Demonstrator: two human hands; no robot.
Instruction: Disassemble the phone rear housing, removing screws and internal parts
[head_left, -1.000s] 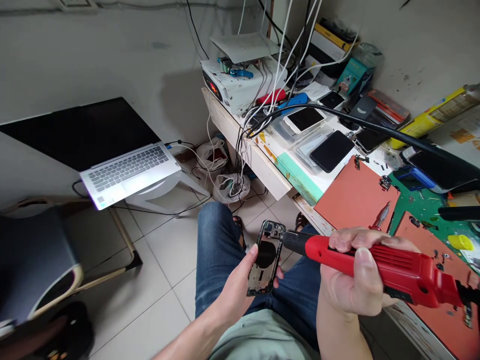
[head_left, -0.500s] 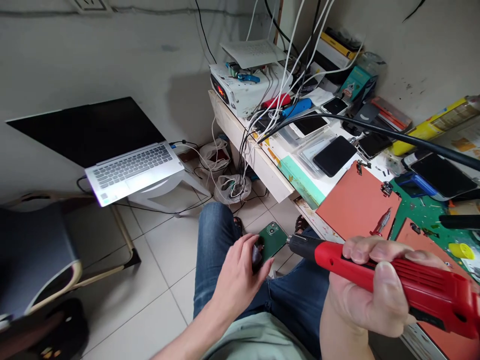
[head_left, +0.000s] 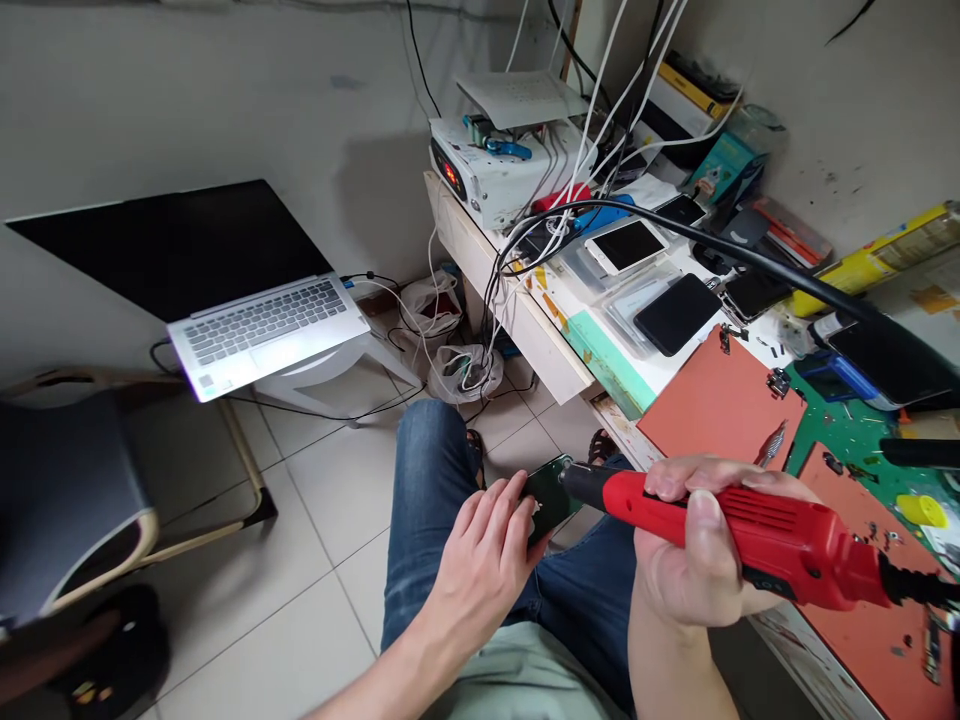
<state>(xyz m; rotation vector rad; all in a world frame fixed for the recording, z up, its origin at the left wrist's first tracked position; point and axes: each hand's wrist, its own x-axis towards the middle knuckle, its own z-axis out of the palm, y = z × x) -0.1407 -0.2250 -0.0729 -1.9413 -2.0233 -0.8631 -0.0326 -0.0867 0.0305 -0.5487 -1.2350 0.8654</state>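
My left hand [head_left: 491,535] is closed on a dark green smartphone [head_left: 546,512], held above my lap with its back panel facing up. My fingers cover the phone's near left side. In my right hand [head_left: 701,545] is a red rotary tool [head_left: 765,535] with a black nose and a cord at its rear. The nose of the tool is at the phone's upper right corner, by the camera lenses; whether the tip touches the glass I cannot tell.
The workbench [head_left: 517,330] at right holds orange mats [head_left: 720,400], a black phone [head_left: 677,314], a white phone [head_left: 626,246] and a white device with a red display [head_left: 480,170]. A black cable [head_left: 750,258] arcs over it. An open laptop [head_left: 270,325] sits on a stool at left, near a folding chair [head_left: 67,500].
The red rotary tool has moved left, bringing its nose over the phone's camera corner. The phone has tilted, and my left fingers lie differently across its back.
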